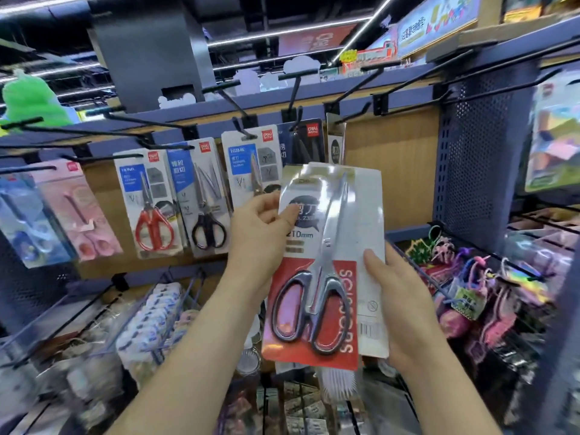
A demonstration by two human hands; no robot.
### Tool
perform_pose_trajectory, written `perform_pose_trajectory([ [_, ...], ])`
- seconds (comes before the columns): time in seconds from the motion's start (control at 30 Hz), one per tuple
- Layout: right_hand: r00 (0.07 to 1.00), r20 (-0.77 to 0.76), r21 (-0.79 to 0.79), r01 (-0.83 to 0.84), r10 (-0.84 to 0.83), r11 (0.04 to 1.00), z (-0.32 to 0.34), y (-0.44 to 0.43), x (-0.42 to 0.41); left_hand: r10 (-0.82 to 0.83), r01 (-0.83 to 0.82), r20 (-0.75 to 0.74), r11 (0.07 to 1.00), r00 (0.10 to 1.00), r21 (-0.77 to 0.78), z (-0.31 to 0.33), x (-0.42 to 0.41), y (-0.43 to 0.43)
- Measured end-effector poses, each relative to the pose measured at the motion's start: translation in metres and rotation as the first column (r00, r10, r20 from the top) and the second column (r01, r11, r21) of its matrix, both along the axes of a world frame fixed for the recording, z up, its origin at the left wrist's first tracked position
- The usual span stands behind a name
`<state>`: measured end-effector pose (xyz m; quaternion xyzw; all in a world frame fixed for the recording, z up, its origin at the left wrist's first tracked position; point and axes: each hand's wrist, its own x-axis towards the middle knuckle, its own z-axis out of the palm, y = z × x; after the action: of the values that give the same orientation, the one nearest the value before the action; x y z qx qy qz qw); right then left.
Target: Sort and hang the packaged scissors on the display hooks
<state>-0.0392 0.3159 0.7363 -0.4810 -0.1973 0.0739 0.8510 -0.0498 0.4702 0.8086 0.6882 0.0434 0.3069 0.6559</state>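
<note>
My left hand (260, 233) pinches the left edge of a packaged pair of silver scissors (314, 277) with a red-and-white card marked 210mm. Behind it a second card (370, 246) faces away, showing its white back with a barcode, and my right hand (398, 296) grips its lower right edge. Both packs are held in front of the display wall. On the hooks behind hang a red-handled scissors pack (150, 202), a black-handled pack (204, 199), a blue-labelled pack (251, 164), a dark pack (301, 139) and a pink pack (78, 208).
Several empty black hooks (405, 83) jut out at upper right over a bare wooden panel (392, 171). A perforated blue divider (480, 158) stands to the right. Wire baskets below hold tape rolls (150, 318) and colourful trinkets (470, 277).
</note>
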Motion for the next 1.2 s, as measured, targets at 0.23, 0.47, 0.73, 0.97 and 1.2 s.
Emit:
perform_pose_trajectory([
  [0.23,0.958,0.117,-0.080,0.271,-0.260,0.959,-0.006,-0.004,0.002,0.056,-0.051,0.035,0.989,0.998,-0.142,-0.003,-0.009,0.007],
  [0.47,0.958,0.056,-0.115,0.287,-0.282,0.951,0.002,-0.029,-0.011,0.016,-0.015,0.142,1.000,0.990,-0.005,0.012,-0.018,-0.007],
  [0.73,0.937,0.253,-0.218,0.298,-0.241,0.929,0.003,-0.040,-0.028,-0.118,0.073,0.262,0.982,0.958,0.176,0.038,0.003,-0.051],
  [0.97,0.897,0.286,-0.282,0.416,-0.339,0.865,0.020,-0.055,-0.024,-0.330,0.335,0.146,0.942,0.932,-0.005,0.073,0.038,-0.046],
  [1.2,0.910,0.262,-0.323,0.396,-0.321,0.859,0.028,-0.060,0.011,-0.191,0.183,0.101,0.979,0.976,0.090,0.077,0.072,-0.054],
])
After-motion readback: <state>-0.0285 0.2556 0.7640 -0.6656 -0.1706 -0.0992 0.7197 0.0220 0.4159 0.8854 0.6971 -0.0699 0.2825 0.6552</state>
